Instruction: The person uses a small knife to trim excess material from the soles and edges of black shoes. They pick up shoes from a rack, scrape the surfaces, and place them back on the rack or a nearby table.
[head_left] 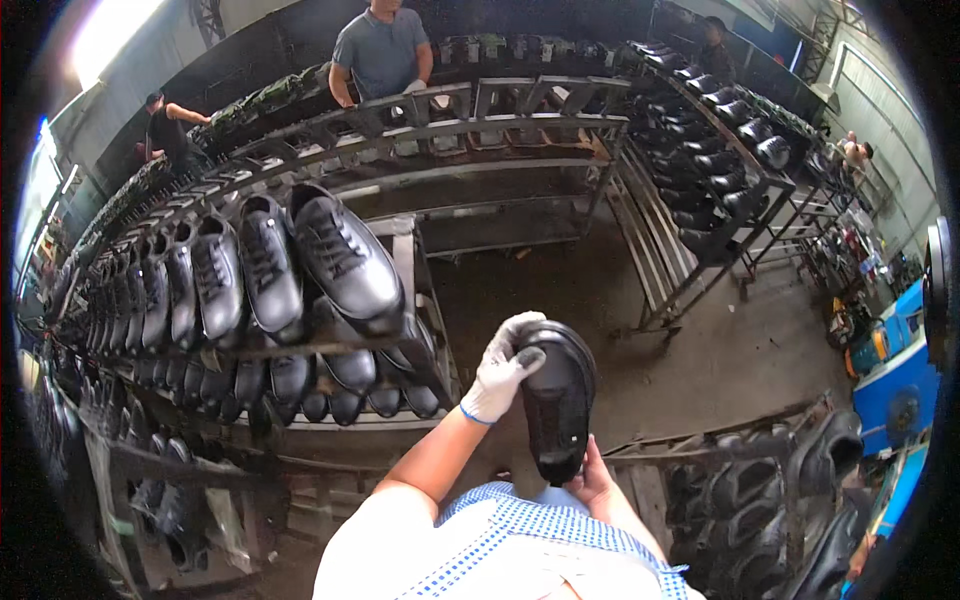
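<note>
A black leather shoe (558, 400) is held out in front of my body, its rounded toe pointing away from me. My left hand (503, 372), in a white knit glove with a blue cuff edge, is closed round the toe end, with the thumb lying over the upper. Bare, my right hand (594, 474) grips the narrower heel end from the right and below. Part of its fingers is hidden behind the shoe. To the left, the nearest finished-looking black lace-up shoe (345, 260) stands on a rack, apart from my hands.
A long two-tier rack (405, 255) full of black shoes runs along the left. Another shoe rack (765, 190) stands at the far right, and more shoes (735, 500) lie near my right. One person (380, 55) stands behind the far rack; others are farther off.
</note>
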